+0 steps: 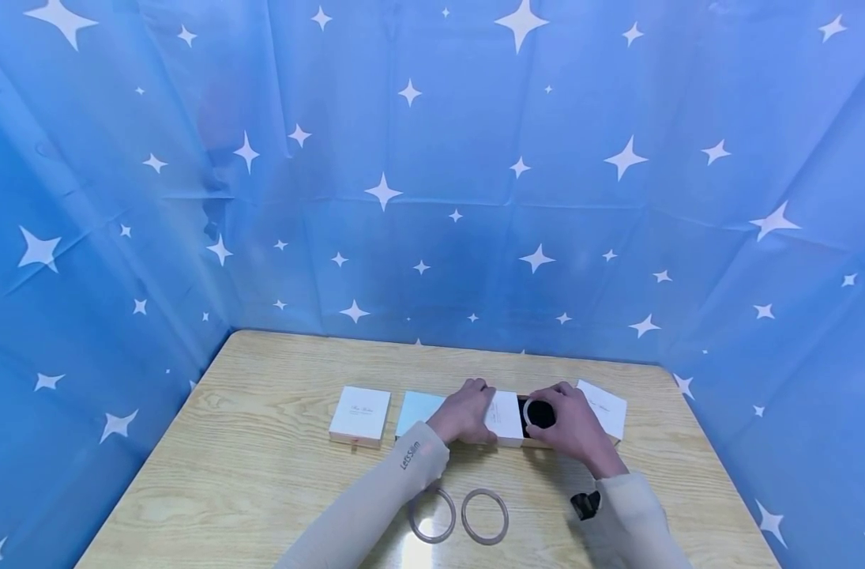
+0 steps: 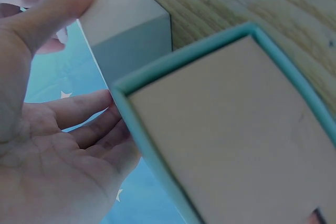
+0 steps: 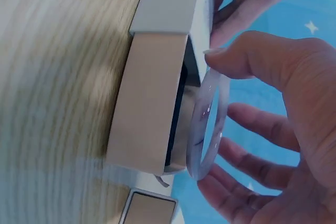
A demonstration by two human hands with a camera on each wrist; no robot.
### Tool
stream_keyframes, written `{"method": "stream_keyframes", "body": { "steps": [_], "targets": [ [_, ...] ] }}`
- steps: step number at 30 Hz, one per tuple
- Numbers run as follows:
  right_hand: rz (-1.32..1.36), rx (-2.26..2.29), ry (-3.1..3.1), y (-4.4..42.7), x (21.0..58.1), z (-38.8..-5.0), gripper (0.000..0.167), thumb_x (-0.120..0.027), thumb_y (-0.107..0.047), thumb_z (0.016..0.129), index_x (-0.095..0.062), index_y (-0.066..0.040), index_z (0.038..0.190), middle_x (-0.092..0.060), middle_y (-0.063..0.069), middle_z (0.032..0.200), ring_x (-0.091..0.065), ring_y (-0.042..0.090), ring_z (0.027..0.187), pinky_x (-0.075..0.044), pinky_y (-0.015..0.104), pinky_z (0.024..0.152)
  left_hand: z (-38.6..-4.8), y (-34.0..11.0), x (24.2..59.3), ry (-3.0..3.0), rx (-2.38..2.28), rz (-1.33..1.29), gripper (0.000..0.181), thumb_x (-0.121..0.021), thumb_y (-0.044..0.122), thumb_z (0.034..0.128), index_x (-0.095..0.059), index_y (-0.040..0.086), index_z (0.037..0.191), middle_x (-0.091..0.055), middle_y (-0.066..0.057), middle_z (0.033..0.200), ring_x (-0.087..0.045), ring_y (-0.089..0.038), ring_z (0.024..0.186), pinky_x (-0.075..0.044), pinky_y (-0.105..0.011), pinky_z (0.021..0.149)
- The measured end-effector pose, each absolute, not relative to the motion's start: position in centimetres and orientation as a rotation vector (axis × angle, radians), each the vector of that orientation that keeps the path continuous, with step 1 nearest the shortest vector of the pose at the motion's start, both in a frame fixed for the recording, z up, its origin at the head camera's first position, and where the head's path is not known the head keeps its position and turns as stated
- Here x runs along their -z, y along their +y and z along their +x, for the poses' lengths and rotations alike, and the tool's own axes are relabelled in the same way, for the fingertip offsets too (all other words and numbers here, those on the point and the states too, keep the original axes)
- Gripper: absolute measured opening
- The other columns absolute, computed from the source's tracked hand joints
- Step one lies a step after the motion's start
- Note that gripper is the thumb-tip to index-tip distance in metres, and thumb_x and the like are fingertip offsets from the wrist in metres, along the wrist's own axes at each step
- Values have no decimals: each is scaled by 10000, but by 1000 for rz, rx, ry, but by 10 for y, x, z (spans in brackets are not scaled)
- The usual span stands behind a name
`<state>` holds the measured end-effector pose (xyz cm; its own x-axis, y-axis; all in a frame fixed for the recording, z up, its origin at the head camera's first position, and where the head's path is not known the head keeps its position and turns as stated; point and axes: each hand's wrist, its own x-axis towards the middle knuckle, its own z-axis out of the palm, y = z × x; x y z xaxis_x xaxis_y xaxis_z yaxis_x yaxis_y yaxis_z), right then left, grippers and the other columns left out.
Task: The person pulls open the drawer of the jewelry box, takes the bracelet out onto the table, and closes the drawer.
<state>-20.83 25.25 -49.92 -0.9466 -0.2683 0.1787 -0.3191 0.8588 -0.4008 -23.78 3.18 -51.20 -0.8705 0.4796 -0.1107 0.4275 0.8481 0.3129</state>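
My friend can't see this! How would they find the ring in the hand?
Start at the wooden table, then its row of boxes. Find the white box with its drawer pulled out: the ring is at that drawer, held by the right hand. The other two rings lie on the table.

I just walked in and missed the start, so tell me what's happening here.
A person's left hand holds a white cardboard box with its beige drawer partly open. Their right hand pinches a pale, glossy, round bangle over that drawer. Two more round, greyish bangles lie on the light wooden table. Two other white boxes and a light blue box sit alongside.
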Motion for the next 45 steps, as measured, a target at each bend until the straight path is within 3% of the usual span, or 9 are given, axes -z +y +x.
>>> {"method": "stream_keyframes", "body": {
  "steps": [7,16,22,28,37,45],
  "targets": [
    [465,-745,-2934,248,493,-191,460,-863,-260,806,-729,-124,1225,-635,111,1188,-615,281,1026,-539,464,840,-237,32,513,2845,-424,697,916,-862,467,797,-459,110,1538,-514,-54,1498,-475,-195,1380,-488,-305,1090],
    [552,-712,-2910,238,495,-162,479,-911,-258,752,-738,-160,1187,-644,29,1140,-612,219,981,-520,374,762,-236,32,512,2842,-422,694,924,-864,476,793,-456,116,1539,-493,-54,1527,-453,-200,1417,-487,-309,1095],
    [535,-725,-2995,237,500,-140,510,-922,-272,722,-736,-201,1191,-614,-43,1145,-573,153,1066,-544,390,861,-235,32,511,2832,-415,693,921,-851,471,811,-438,115,1552,-477,-62,1545,-432,-211,1447,-475,-323,1115],
    [580,-656,-2991,237,504,-124,531,-937,-289,659,-743,-218,1148,-627,-36,1173,-588,207,1131,-550,447,932,-236,32,512,2829,-414,687,925,-847,473,813,-428,118,1558,-465,-57,1559,-410,-216,1472,-459,-323,1135],
    [702,-588,-2968,239,513,-107,495,-935,-273,641,-757,-218,1099,-601,-85,1090,-555,135,1029,-545,374,882,-237,31,513,2836,-421,693,932,-853,465,806,-431,105,1555,-479,-62,1542,-426,-217,1454,-457,-320,1135],
    [676,-646,-3080,239,517,-99,468,-931,-342,666,-740,-281,1089,-582,-120,1098,-541,130,1045,-541,378,887,-236,32,513,2840,-427,692,933,-862,460,797,-440,106,1550,-487,-56,1533,-435,-212,1441,-460,-313,1128]
  ]
}}
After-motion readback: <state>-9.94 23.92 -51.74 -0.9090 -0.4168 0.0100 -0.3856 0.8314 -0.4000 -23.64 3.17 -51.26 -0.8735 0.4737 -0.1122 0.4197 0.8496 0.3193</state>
